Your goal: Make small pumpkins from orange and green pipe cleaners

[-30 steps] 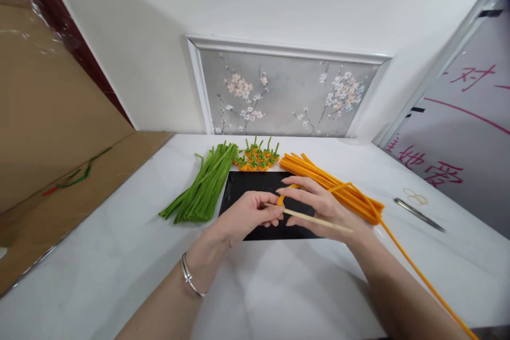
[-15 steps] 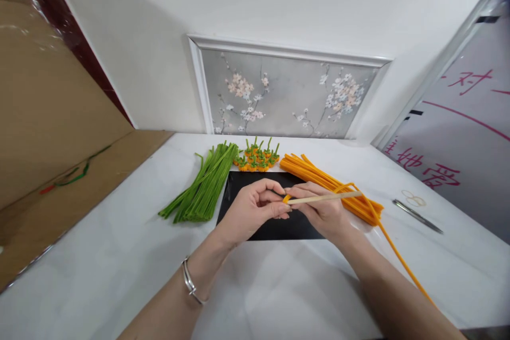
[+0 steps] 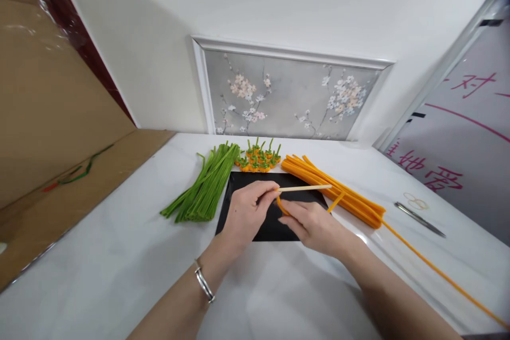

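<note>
Over a black mat (image 3: 274, 231), my left hand (image 3: 247, 210) pinches one end of a thin, pale wooden stick (image 3: 305, 188), which points right. An orange pipe cleaner (image 3: 283, 209) runs from the stick's held end down into my right hand (image 3: 321, 226), whose fingers are closed on it. Its end at my left fingertips is hidden. Behind my right hand, a piece of orange strand emerges toward a bundle of orange pipe cleaners (image 3: 334, 186). Another long orange stretch trails from near that bundle to the lower right; whether it is the same strand I cannot tell.
Green pipe cleaners (image 3: 209, 188) lie bundled at left. Several small orange-and-green pipe-cleaner pieces (image 3: 258, 160) stand behind the mat. At right on the white table (image 3: 131, 255) are a slim metal tool (image 3: 420, 219) and thin rubber bands (image 3: 416, 201). Cardboard (image 3: 51, 170) borders the left.
My right hand has moved down and slightly right, drawing the orange pipe cleaner away from the stick. The stick has swung nearly level, and the trailing orange strand has shifted right.
</note>
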The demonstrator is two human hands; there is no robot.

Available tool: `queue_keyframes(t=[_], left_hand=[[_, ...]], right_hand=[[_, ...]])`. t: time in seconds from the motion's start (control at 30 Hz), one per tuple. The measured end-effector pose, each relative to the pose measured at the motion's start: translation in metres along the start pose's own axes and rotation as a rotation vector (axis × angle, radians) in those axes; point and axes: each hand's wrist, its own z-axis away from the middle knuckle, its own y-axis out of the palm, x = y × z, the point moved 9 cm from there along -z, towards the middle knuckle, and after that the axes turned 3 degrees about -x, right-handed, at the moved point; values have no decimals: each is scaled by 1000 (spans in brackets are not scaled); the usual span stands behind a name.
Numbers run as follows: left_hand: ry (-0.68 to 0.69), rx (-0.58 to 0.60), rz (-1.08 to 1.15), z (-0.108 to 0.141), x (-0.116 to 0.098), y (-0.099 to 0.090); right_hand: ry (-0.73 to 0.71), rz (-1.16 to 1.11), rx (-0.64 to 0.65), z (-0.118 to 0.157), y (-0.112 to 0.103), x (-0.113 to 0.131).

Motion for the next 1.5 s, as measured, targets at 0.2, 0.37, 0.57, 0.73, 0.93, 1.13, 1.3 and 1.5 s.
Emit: queue_keyframes(t=[0.2, 0.37, 0.57, 0.73, 0.93, 1.13, 1.3, 1.5], left_hand=[[30, 17, -54, -1, 5, 3], [142, 41, 2, -2, -4, 4], [255, 138, -81, 1, -14, 13], [243, 235, -51, 4, -15, 21], [177, 247, 10, 4, -13, 19], [272, 270, 58, 7, -24, 18], [266, 276, 155, 6, -27, 20], [-9, 182, 356, 0, -8, 17]], right_hand=[[-129, 221, -44, 1, -10, 20], [-204, 342, -304, 1, -44, 29], [-214, 394, -444, 2, -64, 28], [-170, 444, -493, -3, -76, 19], [-54, 473, -406, -11, -78, -1], [97, 247, -164, -13, -66, -35], [124, -102, 34, -14, -45, -49], [216, -439, 155, -5, -7, -54]])
